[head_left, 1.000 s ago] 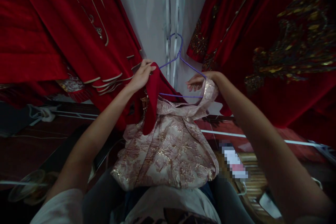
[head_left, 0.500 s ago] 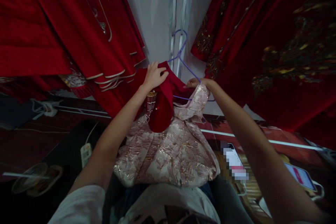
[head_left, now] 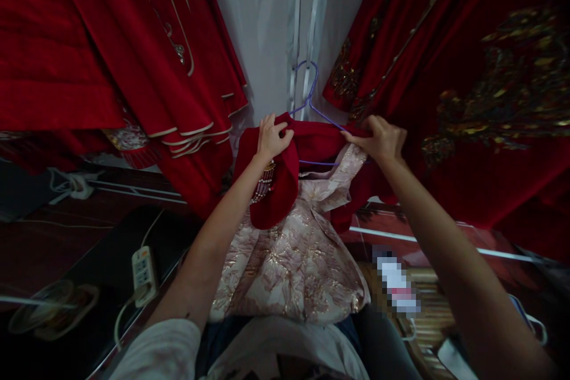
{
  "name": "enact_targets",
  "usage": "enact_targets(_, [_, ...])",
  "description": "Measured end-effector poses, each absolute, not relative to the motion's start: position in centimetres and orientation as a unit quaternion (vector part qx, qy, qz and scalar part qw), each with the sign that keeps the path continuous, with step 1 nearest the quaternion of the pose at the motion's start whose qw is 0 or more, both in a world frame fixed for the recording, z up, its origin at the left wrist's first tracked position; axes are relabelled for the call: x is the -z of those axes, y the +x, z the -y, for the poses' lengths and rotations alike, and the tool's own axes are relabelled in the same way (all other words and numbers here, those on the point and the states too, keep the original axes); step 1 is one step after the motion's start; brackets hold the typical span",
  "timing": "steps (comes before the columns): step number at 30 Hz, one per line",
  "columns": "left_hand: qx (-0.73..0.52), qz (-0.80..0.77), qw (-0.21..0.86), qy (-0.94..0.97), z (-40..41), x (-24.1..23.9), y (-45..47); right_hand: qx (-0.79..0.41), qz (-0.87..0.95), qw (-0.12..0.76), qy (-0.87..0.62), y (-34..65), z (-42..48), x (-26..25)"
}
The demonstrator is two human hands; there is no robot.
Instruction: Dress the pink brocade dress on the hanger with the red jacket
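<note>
A pink and gold brocade dress [head_left: 289,273] hangs on a purple hanger [head_left: 315,86], its skirt spread over my lap. Over its left shoulder lies a red cape-like garment [head_left: 280,202] with a rounded edge and a beaded tassel [head_left: 263,184], partly behind my left forearm. My left hand [head_left: 274,139] is closed on this red cloth at the left side of the hanger. At the right shoulder, my right hand [head_left: 383,138] pinches the garment's other side against the hanger, beside the dress strap [head_left: 351,160]. Red cloth stretches between both hands behind the neckline.
Red garments with trim hang at left [head_left: 200,71] and right [head_left: 467,172]. The hanger hooks on a metal rack [head_left: 314,6]. A power strip [head_left: 145,276] and a plastic food container [head_left: 48,309] sit at left; a blurred phone [head_left: 396,282] lies on a slatted surface at right.
My right hand has moved right and turned over, drawing the red cloth across to the right shoulder of the hanger. My left hand has shifted slightly right and down, still on the cloth.
</note>
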State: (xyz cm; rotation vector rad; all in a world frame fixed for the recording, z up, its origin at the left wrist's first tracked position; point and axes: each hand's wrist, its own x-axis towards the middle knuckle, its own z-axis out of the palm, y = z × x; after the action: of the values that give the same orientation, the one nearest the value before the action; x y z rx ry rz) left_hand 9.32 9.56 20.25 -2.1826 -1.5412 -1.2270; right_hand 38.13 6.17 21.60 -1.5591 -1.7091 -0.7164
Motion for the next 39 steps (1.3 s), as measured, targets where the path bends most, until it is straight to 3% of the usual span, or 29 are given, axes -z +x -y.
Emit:
enact_targets(7, [0.405, 0.531, 0.11, -0.736, -8.9, -20.1, 9.7, 0.245, 0.667, 0.332, -0.621, 40.8, -3.6, -19.7])
enact_targets(16, [0.399, 0.55, 0.107, -0.726, -7.7, -20.4, 9.9, 0.215, 0.639, 0.268, -0.688, 35.6, 0.3, -19.0])
enact_targets(25, [0.423, 0.546, 0.076, -0.72, -6.3, -20.2, 10.9, -0.11, 0.651, 0.465, -0.59, 28.6, -2.6, -21.0])
enact_targets(28, [0.42, 0.539, 0.075, -0.726, -6.4, -20.4, 10.3, -0.16, 0.69, 0.484, -0.515, 26.0, -2.9, -21.1])
enact_targets(35, [0.381, 0.45, 0.075, -0.804, -5.8, -21.5, 7.7, -0.025, 0.728, 0.42, -0.542, 28.0, -1.5, -20.6])
enact_targets(39, [0.379, 0.463, 0.096, -0.796, -3.9, -20.3, 8.3, -0.045, 0.755, 0.417, -0.504, 28.3, -1.3, -20.4])
